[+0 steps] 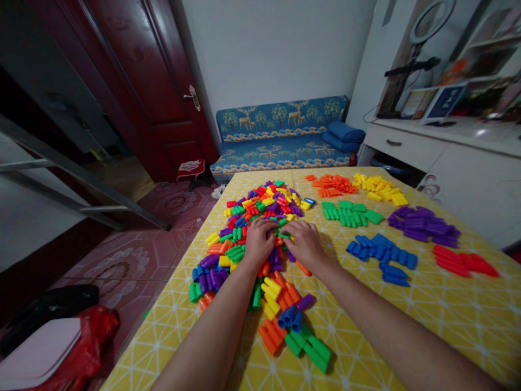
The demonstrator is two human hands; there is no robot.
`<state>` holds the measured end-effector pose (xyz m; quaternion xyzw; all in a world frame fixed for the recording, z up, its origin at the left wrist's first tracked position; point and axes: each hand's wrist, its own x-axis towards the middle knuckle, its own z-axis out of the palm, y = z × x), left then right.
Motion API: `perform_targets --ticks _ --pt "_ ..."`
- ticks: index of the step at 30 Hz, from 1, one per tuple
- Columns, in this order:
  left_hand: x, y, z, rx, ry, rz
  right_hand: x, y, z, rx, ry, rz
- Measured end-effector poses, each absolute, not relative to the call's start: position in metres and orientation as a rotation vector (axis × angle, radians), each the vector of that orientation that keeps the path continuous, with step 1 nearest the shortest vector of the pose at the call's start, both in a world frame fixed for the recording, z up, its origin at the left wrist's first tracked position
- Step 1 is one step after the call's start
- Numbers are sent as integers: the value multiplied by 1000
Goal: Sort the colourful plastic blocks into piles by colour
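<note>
A big mixed heap of coloured plastic pegs [260, 209] covers the left half of a table with a yellow patterned cloth [407, 315]. My left hand [258, 241] rests on the heap with its fingers curled down into the pieces. My right hand [303, 241] lies beside it, fingers bent over the pegs near a green one. What either hand grips is hidden under the fingers. To the right lie sorted piles: orange [331, 184], yellow [380, 189], green [352, 213], purple [423, 225], blue [382, 255] and red [464, 262].
A blue patterned sofa [280, 136] stands behind the table. A dark red door [154, 81] is at the left, a white cabinet [448, 152] with a ring light at the right. A red bag [87, 347] and a white item lie on the tiled floor.
</note>
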<state>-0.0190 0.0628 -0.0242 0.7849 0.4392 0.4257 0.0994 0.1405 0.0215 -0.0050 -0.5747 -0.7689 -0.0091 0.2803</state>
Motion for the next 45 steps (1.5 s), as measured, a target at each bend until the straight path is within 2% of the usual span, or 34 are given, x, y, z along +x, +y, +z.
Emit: perform_targets --ticks 3,11,15,18,21,32,34,39,45 --pt "-20 63 -25 2313 1306 1245 176 39 -1 -1601 -1913 -97" --pt "-18 63 -25 2310 1299 1241 295 73 5 -2151 -1552 -262" --pt "-18 63 -24 2309 1303 1269 273 61 -7 -1884 -1700 -290" --pt "-19 62 -23 2297 1286 1324 229 44 -22 -1623 -1889 -69" --pt "-19 60 -22 2287 1232 1374 190 27 -37 -1552 -1938 145" --pt "-16 55 -14 2301 1071 1291 171 10 -46 -1315 -1421 821" --pt "-16 55 -15 2294 1079 1295 173 8 -42 -1367 -1494 769" --pt "-16 55 -17 2295 1145 1267 177 -1 -30 -1695 -1703 187" --pt "-15 54 -17 2296 1177 1271 174 -7 -25 -1692 -1828 172"
